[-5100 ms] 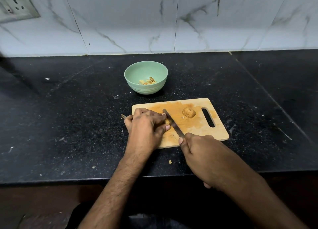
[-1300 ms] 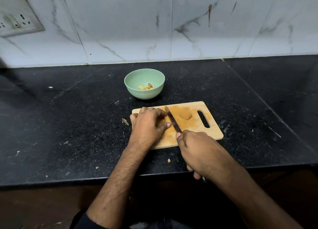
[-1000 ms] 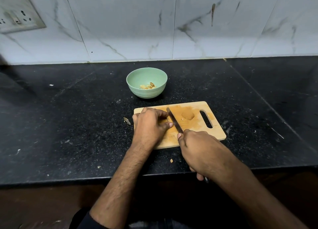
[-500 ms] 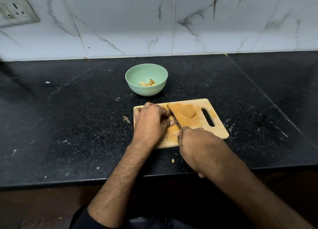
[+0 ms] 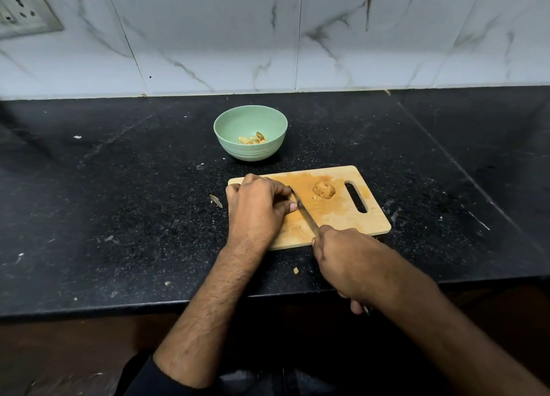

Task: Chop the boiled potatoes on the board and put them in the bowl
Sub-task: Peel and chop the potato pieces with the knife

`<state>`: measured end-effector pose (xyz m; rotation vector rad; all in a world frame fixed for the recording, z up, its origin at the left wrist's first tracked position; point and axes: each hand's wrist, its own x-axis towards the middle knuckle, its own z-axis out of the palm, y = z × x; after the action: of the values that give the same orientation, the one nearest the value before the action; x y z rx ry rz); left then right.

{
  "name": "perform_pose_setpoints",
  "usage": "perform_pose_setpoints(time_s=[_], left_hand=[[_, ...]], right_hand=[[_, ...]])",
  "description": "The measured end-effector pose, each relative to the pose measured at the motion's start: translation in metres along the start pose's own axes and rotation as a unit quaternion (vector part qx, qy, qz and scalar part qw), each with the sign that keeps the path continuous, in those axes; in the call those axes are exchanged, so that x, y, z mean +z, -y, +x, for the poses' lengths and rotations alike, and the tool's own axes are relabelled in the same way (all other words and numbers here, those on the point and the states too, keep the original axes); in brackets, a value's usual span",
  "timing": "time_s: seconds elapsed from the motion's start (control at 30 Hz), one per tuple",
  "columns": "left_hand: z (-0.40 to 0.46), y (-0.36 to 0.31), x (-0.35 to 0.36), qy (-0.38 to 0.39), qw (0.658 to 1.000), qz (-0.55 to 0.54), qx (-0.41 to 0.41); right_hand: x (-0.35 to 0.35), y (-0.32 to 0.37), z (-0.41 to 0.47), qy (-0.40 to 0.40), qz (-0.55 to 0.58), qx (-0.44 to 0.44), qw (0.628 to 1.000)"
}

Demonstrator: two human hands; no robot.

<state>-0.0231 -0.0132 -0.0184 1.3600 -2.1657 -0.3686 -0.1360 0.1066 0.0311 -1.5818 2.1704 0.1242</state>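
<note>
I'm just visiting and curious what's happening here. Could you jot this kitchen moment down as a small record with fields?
left hand: left hand holds a mostly hidden potato piece on the board
right hand: right hand grips the knife, blade against that piece
board: wooden cutting board on the black counter
uncut: one whole potato by the handle slot
bowl: green bowl behind the board, holding a few chopped pieces

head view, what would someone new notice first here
Two bare hands over the wooden chopping board at the counter's near edge: the left hand holds down a potato piece, mostly hidden, while the right hand grips a knife whose blade lies beside the left fingers. A whole potato waits near the board's handle slot, and the green bowl behind holds a few chopped pieces.
</note>
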Motion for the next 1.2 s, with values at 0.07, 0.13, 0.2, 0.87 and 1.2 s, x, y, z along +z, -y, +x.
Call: perform_pose_setpoints(time_s=[0.07,0.13,0.2,0.87,1.2], left_hand=[[-0.003,0.000,0.001,-0.005,1.000,0.003,0.001],[-0.005,0.000,0.001,-0.011,1.000,0.002,0.003],[-0.006,0.002,0.003,-0.014,1.000,0.001,0.004],[-0.014,-0.001,0.007,-0.052,0.998,-0.004,0.020],[-0.012,-0.002,0.002,-0.019,0.999,-0.032,0.004]], right_hand=[[0.001,-0.003,-0.008,0.001,0.007,-0.001,1.000],[0.001,-0.004,-0.017,0.001,0.012,-0.001,1.000],[0.000,-0.005,-0.026,0.004,0.014,-0.002,1.000],[-0.009,-0.016,-0.039,-0.004,0.094,0.025,0.995],[-0.004,-0.009,-0.044,-0.014,0.080,-0.008,0.997]])
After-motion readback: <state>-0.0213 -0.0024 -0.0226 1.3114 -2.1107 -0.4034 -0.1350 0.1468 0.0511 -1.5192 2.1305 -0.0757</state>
